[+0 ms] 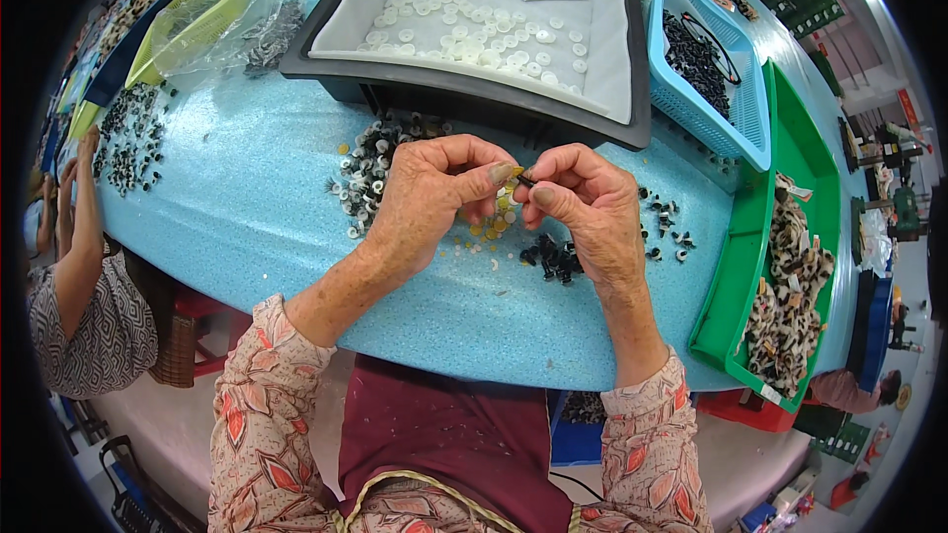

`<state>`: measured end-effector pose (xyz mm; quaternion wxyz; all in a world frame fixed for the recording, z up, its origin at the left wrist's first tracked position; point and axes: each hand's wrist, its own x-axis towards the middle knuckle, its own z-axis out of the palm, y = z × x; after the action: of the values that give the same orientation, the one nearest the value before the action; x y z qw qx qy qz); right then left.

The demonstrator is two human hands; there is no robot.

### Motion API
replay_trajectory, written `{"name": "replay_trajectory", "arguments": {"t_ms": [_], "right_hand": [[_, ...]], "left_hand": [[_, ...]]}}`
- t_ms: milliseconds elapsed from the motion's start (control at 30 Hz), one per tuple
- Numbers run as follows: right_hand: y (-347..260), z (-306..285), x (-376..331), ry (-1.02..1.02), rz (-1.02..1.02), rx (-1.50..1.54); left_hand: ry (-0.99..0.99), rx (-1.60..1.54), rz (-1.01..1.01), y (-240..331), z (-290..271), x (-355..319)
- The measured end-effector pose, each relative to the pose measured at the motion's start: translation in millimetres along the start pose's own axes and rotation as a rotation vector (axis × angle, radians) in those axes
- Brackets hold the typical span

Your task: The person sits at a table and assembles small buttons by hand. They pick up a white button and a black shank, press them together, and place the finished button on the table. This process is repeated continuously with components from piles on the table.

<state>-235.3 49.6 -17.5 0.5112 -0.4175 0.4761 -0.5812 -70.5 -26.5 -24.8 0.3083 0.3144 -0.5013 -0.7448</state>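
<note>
Over the blue table, my two hands meet fingertip to fingertip. My left hand (420,199) is closed in a pinch on a small yellow disc (516,171). Against it, my right hand (597,212) pinches a small black plastic piece (526,182); the fingertips partly cover both parts. Loose yellow and white discs (491,227) lie under and between the hands. Left of them spreads a heap of black pieces with white discs (363,183). Below my right hand sits a small pile of black pieces (555,259), and more black-and-white pieces (673,227) are scattered to its right.
A large black tray (474,99) lined in white holds many white discs. To the right stand a light blue basket (691,123) of black pieces and a green tray (731,276) of spotted plush pieces. A yellow-green basket (202,5) is far left. Another person's arm (87,217) rests at the left edge.
</note>
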Motion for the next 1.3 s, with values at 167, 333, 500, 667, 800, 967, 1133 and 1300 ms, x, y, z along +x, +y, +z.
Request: {"name": "replay_trajectory", "arguments": {"t_ms": [167, 333, 500, 667, 800, 967, 1133, 1300], "right_hand": [[1, -3, 0, 0.011, -0.031, -0.039], [3, -8, 4, 0.043, -0.002, 0.012], [-1, -6, 2, 0.074, -0.033, -0.02], [-6, -6, 0, 0.117, -0.023, -0.098], [-5, -5, 1, 0.117, -0.017, -0.168], [-4, -6, 1, 0.112, -0.023, -0.158], [-5, -6, 0, 0.128, -0.013, -0.166], [-6, -7, 0, 0.113, -0.001, -0.165]], "left_hand": [[-0.043, 0.013, 0.039, 5, 3, -4], [0.025, 0.015, 0.037, 5, -2, 0], [0.031, 0.621, 0.418, 10, -7, -1], [0.02, 1.065, 0.645, 3, -9, 0], [0.137, 1.123, 0.67, 2, -10, 8], [0.006, 1.199, 0.666, -4, -4, 8], [0.019, 1.237, 0.654, -11, -4, 9], [0.033, 1.231, 0.665, -9, -5, 10]]}}
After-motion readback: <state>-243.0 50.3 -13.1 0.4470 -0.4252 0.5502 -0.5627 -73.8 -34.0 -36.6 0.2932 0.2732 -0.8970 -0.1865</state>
